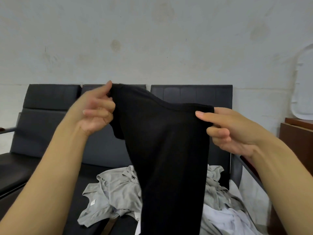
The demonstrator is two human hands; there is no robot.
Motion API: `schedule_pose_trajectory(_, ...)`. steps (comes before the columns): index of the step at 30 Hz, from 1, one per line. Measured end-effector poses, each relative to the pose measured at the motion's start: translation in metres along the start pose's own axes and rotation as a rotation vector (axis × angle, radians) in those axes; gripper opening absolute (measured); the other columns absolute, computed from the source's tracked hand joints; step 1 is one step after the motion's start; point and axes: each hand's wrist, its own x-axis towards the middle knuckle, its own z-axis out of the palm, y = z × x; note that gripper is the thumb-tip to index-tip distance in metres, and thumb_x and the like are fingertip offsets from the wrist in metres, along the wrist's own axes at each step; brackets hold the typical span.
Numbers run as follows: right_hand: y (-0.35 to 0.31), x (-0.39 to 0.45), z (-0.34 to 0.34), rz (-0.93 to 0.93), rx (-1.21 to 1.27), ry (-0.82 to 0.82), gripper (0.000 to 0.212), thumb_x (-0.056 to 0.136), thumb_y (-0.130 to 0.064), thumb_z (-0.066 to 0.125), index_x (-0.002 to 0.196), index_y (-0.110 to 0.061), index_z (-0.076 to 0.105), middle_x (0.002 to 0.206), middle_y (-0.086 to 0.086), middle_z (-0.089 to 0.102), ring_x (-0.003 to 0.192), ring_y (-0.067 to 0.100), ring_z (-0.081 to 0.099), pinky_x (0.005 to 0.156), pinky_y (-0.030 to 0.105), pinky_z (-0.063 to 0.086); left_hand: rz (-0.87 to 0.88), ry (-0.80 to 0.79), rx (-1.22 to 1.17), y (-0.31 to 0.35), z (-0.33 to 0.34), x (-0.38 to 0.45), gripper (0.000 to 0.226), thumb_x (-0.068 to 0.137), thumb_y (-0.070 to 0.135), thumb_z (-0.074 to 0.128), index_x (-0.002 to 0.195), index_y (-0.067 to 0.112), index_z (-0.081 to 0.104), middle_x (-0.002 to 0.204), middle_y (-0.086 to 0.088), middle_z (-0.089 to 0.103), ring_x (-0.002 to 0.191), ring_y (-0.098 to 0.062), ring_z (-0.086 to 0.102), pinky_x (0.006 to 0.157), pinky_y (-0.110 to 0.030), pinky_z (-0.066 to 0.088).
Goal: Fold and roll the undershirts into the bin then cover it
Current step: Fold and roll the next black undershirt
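Both hands pinching black undershirt top edge, grey undershirts below

A black undershirt hangs lengthwise, held up by its top edge (grey and white undershirts crumpled beneath).

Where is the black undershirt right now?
The black undershirt hangs mid-frame, pinched at its top edge by the left hand and right hand, above the grey undershirts on the black seats.
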Motion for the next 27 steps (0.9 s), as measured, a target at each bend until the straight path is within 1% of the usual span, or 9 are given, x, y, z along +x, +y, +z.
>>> schedule_pose_trajectory(1, 0.0, 0.001, 0.002, -0.011, 0.093, -0.026, 0.004, 0.092, -0.014, 0.063, 0.088, -0.012, 0.061, 0.064, -0.007, 0.056, 0.032, 0.002, 0.038, 0.031, 0.01, 0.032, -0.064, -0.015, 0.023, -0.013, 0.002, 0.003, 0.042, 0.108, 0.049, 0.048, 0.098, 0.009, 0.055, 0.06, -0.009, 0.051, 0.036, -0.022, 0.05, 0.033, -0.031, 0.049)
schedule_pose_trajectory(5, 0.002, 0.008, -0.001, -0.012, 0.38, -0.008, 0.038, 0.099, -0.009, 0.053, 0.133, -0.024, 0.062, 0.059, -0.006, 0.058, 0.038, 0.002, 0.052, 0.034, 0.011, 0.041, -0.191, 0.169, 0.492, -0.073, -0.019, 0.017, 0.074, 0.069, 0.056, 0.089, 0.135, 0.031, 0.067, 0.095, -0.016, 0.071, 0.026, 0.002, 0.031, 0.022, -0.011, 0.024)
schedule_pose_trajectory(9, 0.003, 0.009, -0.009, -0.056, 0.481, 0.001, 0.051, 0.097, -0.006, 0.052, 0.141, -0.032, 0.056, 0.055, -0.009, 0.055, 0.044, 0.002, 0.056, 0.038, 0.011, 0.045, -0.022, 0.055, 0.16, -0.087, -0.03, 0.028, 0.07, 0.097, 0.023, 0.073, 0.157, 0.035, 0.04, 0.106, -0.017, 0.074, 0.033, -0.004, 0.053, 0.028, -0.016, 0.042)
schedule_pose_trajectory(11, 0.002, 0.008, -0.015, -0.088, 0.523, 0.003, 0.06, 0.089, -0.008, 0.056, 0.143, -0.035, 0.055, 0.056, -0.01, 0.049, 0.045, 0.001, 0.057, 0.039, 0.01, 0.044, 0.034, 0.128, 0.109, -0.087, -0.024, 0.036, 0.077, 0.089, 0.014, 0.08, 0.154, 0.036, 0.046, 0.102, -0.008, 0.068, 0.03, -0.004, 0.047, 0.026, -0.014, 0.036)
schedule_pose_trajectory(15, -0.002, 0.007, -0.021, -0.158, 0.462, 0.022, 0.052, 0.101, -0.011, 0.048, 0.142, -0.042, 0.057, 0.062, -0.011, 0.044, 0.045, 0.0, 0.056, 0.04, 0.008, 0.044, 0.051, 0.335, 0.511, -0.099, -0.006, 0.048, 0.048, 0.097, 0.031, 0.064, 0.144, 0.035, 0.059, 0.092, 0.003, 0.055, 0.031, 0.0, 0.03, 0.028, -0.007, 0.025)
schedule_pose_trajectory(17, -0.001, 0.007, -0.026, -0.171, 0.423, 0.036, 0.048, 0.107, -0.012, 0.045, 0.14, -0.044, 0.059, 0.071, -0.01, 0.042, 0.046, 0.0, 0.055, 0.041, 0.009, 0.045, 0.149, 0.401, 0.42, -0.098, -0.006, 0.053, 0.046, 0.091, 0.024, 0.068, 0.137, 0.028, 0.066, 0.083, 0.008, 0.049, 0.031, -0.001, 0.03, 0.028, -0.007, 0.025)
schedule_pose_trajectory(21, -0.002, 0.006, -0.036, -0.22, 0.075, 0.229, 0.046, 0.112, -0.017, 0.042, 0.139, -0.05, 0.058, 0.124, -0.009, 0.047, 0.043, 0.003, 0.051, 0.041, 0.013, 0.045, 0.373, 0.485, 0.208, -0.089, 0.005, 0.05, 0.039, 0.085, 0.02, 0.073, 0.124, 0.022, 0.072, 0.076, 0.014, 0.055, 0.032, -0.002, 0.035, 0.03, -0.008, 0.027)
schedule_pose_trajectory(24, 0.001, 0.006, -0.04, -0.278, -0.336, 0.391, 0.041, 0.113, -0.021, 0.039, 0.139, -0.046, 0.058, 0.138, -0.008, 0.045, 0.044, 0.008, 0.058, 0.043, 0.018, 0.047, 0.382, 0.582, 0.583, -0.087, 0.018, 0.048, 0.029, 0.084, 0.024, 0.072, 0.112, 0.021, 0.071, 0.067, 0.016, 0.055, 0.035, -0.002, 0.03, 0.033, -0.008, 0.023)
schedule_pose_trajectory(27, 0.002, 0.007, -0.042, -0.303, -0.317, 0.391, 0.029, 0.111, -0.023, 0.046, 0.125, -0.03, 0.071, 0.123, -0.012, 0.057, 0.044, 0.006, 0.057, 0.043, 0.015, 0.046, 0.44, 0.645, 0.825, -0.082, 0.03, 0.047, 0.024, 0.081, 0.025, 0.077, 0.103, 0.019, 0.078, 0.072, 0.014, 0.064, 0.041, -0.001, 0.032, 0.035, -0.011, 0.024)
